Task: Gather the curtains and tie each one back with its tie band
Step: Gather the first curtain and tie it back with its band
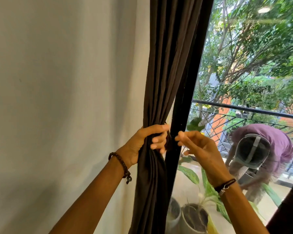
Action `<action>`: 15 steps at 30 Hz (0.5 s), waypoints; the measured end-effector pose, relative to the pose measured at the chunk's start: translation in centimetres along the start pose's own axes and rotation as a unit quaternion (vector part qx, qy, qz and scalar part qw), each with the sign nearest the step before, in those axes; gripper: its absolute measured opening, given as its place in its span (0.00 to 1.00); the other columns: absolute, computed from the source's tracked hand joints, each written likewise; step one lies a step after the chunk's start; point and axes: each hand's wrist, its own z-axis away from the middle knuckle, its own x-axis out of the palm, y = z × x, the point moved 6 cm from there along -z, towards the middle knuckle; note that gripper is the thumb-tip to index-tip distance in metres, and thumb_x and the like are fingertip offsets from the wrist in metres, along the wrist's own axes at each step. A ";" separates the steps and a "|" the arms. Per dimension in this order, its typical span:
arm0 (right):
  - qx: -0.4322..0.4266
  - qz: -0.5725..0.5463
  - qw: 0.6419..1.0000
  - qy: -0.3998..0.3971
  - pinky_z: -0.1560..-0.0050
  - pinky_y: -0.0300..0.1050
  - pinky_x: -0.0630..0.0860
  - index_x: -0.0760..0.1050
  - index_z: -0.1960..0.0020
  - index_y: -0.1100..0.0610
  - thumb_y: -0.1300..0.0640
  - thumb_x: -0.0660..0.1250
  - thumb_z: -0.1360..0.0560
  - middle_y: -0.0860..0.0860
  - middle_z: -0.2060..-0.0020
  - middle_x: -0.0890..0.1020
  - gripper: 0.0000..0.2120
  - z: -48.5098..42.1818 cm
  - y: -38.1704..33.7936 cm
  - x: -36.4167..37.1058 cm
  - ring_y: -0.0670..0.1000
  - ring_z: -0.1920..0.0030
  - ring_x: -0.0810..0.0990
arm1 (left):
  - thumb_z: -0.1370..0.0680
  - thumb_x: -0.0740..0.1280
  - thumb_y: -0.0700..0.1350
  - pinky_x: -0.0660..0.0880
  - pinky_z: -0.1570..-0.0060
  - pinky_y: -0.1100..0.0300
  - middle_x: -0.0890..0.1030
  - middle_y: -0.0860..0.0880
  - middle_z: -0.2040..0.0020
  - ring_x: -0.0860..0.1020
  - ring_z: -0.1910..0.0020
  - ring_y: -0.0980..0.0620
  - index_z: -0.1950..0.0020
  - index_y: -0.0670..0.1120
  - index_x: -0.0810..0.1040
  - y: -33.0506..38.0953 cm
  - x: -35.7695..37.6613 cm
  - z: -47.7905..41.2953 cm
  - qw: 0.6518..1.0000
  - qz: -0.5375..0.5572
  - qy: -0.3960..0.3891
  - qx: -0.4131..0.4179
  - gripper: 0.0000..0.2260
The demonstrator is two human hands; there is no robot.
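We find the curtain (162, 73) hanging vertically beside the window frame (184, 92). Our left hand (142, 141) grips its gathered folds. Our right hand (200, 147) sits just right of them, fingers curled, and we cannot tell whether it holds anything. No tie band identified.

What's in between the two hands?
In the head view, the black window frame runs upright between the left hand, which grips the gathered curtain, and the right hand.
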 end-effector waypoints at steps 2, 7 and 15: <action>-0.053 0.020 0.998 0.036 0.46 0.45 0.78 0.80 0.43 0.49 0.46 0.73 0.25 0.44 0.45 0.84 0.13 -0.5 -1.1 -0.1 0.44 0.43 0.82 | 0.23 0.69 0.46 0.77 0.69 0.60 0.72 0.52 0.74 0.71 0.78 0.57 0.59 0.43 0.73 0.2 0.9 0.6 0.993 0.061 -0.099 -0.024 0.09; -0.045 0.013 0.994 -0.095 0.36 0.46 0.73 0.77 0.36 0.47 0.43 0.67 0.23 0.45 0.38 0.81 0.18 -1.8 -2.7 2.4 0.45 0.35 0.78 | 0.21 0.65 0.45 0.75 0.70 0.60 0.75 0.51 0.72 0.65 0.78 0.55 0.57 0.41 0.74 0.3 2.5 1.2 0.969 0.133 -0.196 -0.063 0.08; -0.071 0.018 0.991 -0.110 0.52 0.39 0.78 0.81 0.44 0.57 0.52 0.66 0.20 0.49 0.56 0.86 0.10 -2.2 -4.1 3.0 0.46 0.52 0.84 | 0.22 0.68 0.49 0.76 0.72 0.62 0.73 0.50 0.73 0.71 0.79 0.57 0.58 0.42 0.75 0.5 1.1 1.1 0.989 0.077 -0.118 -0.046 0.11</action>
